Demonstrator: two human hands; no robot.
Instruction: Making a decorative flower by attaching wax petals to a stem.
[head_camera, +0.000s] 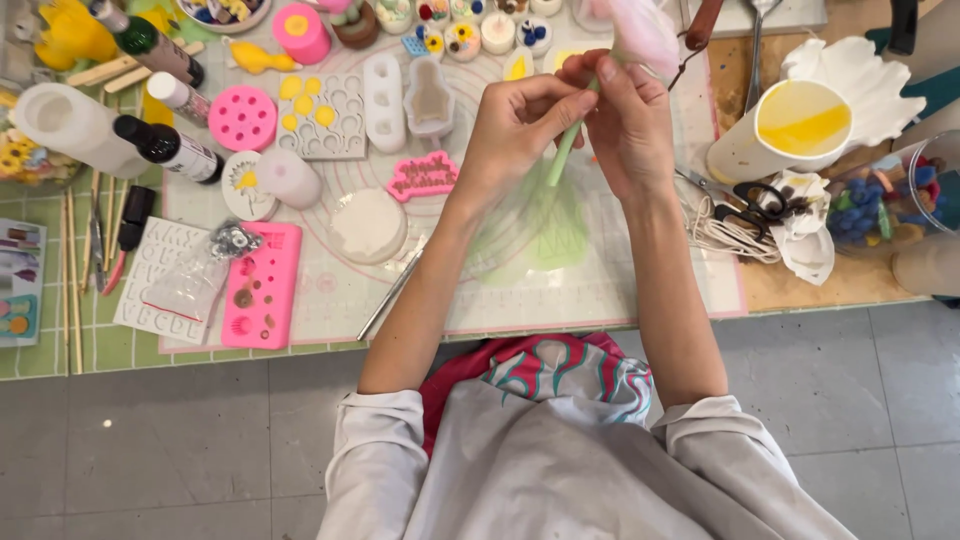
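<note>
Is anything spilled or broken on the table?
Nothing looks spilled or broken. The table is crowded but orderly: the cup of yellow liquid stands upright, and the two dark bottles lie on their sides with caps on. Both hands, left hand and right hand, hold a green stem with a pink top.

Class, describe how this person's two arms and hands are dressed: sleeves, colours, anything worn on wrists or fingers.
Both forearms are bare. The left hand and right hand wear no gloves, and no rings, watch or bracelet show. Pale grey-white sleeves are pushed up to the elbows: the left sleeve and right sleeve bunch in soft folds. They belong to a loose light top.
</note>
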